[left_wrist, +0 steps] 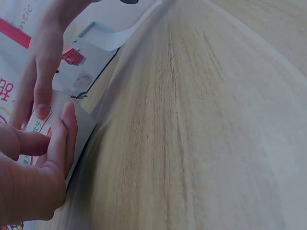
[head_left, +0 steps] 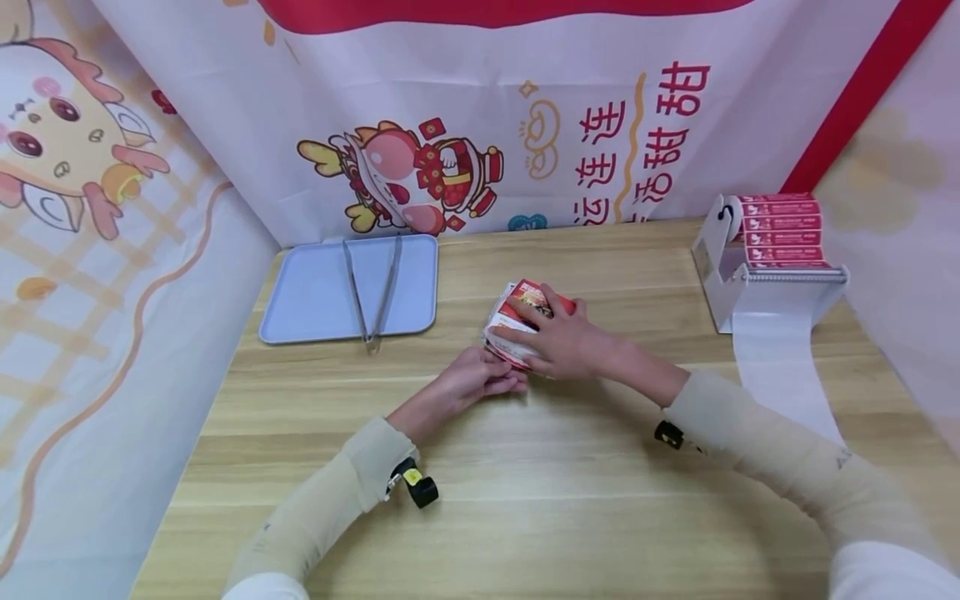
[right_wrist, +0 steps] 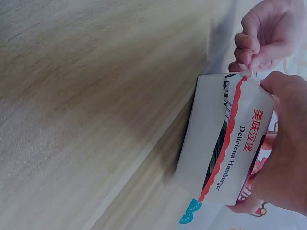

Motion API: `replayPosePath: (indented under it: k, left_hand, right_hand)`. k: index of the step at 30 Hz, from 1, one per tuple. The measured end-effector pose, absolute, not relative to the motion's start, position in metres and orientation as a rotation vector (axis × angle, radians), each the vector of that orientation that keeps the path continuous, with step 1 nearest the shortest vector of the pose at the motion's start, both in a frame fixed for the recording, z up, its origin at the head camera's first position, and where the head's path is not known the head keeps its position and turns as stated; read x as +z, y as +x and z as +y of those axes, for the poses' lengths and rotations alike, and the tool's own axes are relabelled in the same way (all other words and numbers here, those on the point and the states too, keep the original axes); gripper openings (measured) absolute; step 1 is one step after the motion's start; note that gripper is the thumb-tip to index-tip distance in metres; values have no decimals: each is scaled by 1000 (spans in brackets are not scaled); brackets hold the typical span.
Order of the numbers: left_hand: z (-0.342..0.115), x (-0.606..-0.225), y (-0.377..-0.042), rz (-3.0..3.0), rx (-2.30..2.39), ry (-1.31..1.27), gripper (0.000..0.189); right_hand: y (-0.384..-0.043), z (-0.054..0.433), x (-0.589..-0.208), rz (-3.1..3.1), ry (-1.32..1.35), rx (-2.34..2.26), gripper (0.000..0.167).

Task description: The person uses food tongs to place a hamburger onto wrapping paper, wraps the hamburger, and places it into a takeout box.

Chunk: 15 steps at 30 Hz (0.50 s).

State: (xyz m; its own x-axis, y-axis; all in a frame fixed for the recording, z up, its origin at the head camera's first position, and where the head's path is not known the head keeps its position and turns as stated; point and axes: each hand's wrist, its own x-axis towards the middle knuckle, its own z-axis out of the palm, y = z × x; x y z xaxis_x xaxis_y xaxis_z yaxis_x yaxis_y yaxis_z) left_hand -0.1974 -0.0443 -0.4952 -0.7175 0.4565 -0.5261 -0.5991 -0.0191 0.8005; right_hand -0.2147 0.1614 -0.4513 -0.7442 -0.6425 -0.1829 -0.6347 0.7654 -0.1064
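A red and white paper hamburger box [head_left: 531, 292] sits on the wooden table. "Delicious Hamburger" is printed on the side of the box [right_wrist: 235, 139] seen in the right wrist view, and dark contents show through a gap below its scalloped red edge. From above, my right hand [head_left: 570, 337] grips the box, its fingers spread over the top and its thumb at the near side. At the near left corner, my left hand [head_left: 480, 375] pinches the edge of the box with thumb and fingertips. Part of the top is hidden under the right hand.
At the back left lies a light blue tray [head_left: 315, 292] with metal tongs [head_left: 381, 310] across it, their joined end over its front edge. A label dispenser [head_left: 716, 267] with a red label roll [head_left: 783, 229] stands at the back right, a white strip [head_left: 780, 367] trailing forward.
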Motion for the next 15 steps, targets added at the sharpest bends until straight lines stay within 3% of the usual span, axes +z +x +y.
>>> replayPosePath:
  k: [15]
  left_hand:
    - [-34,-497,-195,1542,1841,-190,28]
  right_hand:
    - [-221,164,-440,2722,-1047,-123,62]
